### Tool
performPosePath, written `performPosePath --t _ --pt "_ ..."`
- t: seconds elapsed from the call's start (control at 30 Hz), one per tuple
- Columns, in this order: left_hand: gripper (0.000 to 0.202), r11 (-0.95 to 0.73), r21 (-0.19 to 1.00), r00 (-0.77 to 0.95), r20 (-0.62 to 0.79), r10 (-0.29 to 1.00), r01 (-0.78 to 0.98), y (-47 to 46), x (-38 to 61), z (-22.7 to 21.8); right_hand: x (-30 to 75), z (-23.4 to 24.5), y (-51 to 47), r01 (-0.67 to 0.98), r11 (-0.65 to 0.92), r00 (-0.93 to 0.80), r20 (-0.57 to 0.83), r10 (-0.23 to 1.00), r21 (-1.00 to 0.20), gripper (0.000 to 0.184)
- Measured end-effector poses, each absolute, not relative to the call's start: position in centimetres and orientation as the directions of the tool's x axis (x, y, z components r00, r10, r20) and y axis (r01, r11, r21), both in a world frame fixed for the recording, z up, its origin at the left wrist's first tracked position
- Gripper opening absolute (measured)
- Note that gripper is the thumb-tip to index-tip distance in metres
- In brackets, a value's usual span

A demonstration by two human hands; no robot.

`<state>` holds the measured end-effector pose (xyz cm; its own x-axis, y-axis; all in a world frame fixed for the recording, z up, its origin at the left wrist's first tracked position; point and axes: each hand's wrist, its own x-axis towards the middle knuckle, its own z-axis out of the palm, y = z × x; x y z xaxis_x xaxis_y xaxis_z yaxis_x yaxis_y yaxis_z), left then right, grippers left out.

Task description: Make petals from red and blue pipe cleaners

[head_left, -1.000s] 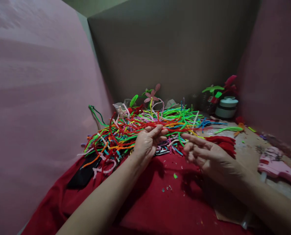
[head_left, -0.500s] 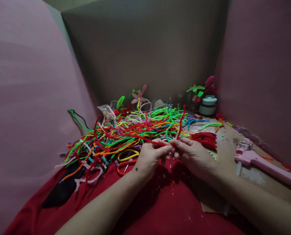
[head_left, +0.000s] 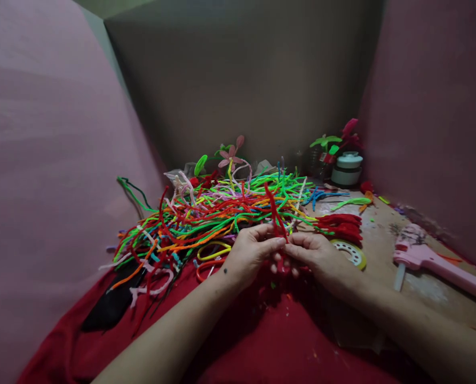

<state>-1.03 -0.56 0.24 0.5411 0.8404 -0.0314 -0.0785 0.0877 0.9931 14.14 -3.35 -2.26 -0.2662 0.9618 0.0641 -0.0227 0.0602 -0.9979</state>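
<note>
Fingers (head_left: 272,242) of left hand (head_left: 250,255) and right hand (head_left: 317,257): pinched on one red pipe cleaner (head_left: 276,218), its free end upright between the hands, over red cloth (head_left: 262,341). Behind: heap of coloured pipe cleaners (head_left: 206,213). Right, on tabletop (head_left: 382,234): tape roll (head_left: 352,253), pink glue gun (head_left: 422,256).

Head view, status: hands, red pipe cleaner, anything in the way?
Left hand and right hand both pinching the red pipe cleaner, upright between them. Tangled pile close behind. Glue gun apart, far right.
</note>
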Motion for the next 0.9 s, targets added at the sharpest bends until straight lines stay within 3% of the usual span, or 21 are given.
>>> performPosePath --t 0.1,0.2,0.33,0.53,0.9 --pt "0.021 0.115 0.99 0.538 -0.056 0.841 -0.077 -0.59 -0.9 0.1 14.15 -2.1 -3.37 -0.029 0.024 -0.312 0.032 0.95 -0.999 0.029" --pt "0.021 0.142 0.984 0.504 -0.071 0.861 -0.105 -0.42 -0.85 -0.14 14.18 -2.11 -3.4 -0.171 -0.096 -0.359 -0.028 0.933 -0.981 0.022" --pt "0.019 0.18 0.965 0.45 -0.077 0.89 -0.19 -0.23 -0.85 -0.22 14.24 -2.56 -3.26 -0.443 -0.254 -0.357 -0.091 0.93 -0.859 0.016" --pt "0.021 0.217 0.953 0.452 -0.101 0.886 -0.213 -0.34 -0.89 0.06 14.04 -2.87 -2.99 -0.609 -0.344 -0.39 -0.108 0.914 -0.714 0.011" --pt "0.016 0.082 0.965 0.425 0.033 0.905 -0.248 -0.89 -0.5 -0.12 13.69 -2.9 -2.9 -0.641 -0.326 -0.31 -0.154 0.938 -0.695 0.018"
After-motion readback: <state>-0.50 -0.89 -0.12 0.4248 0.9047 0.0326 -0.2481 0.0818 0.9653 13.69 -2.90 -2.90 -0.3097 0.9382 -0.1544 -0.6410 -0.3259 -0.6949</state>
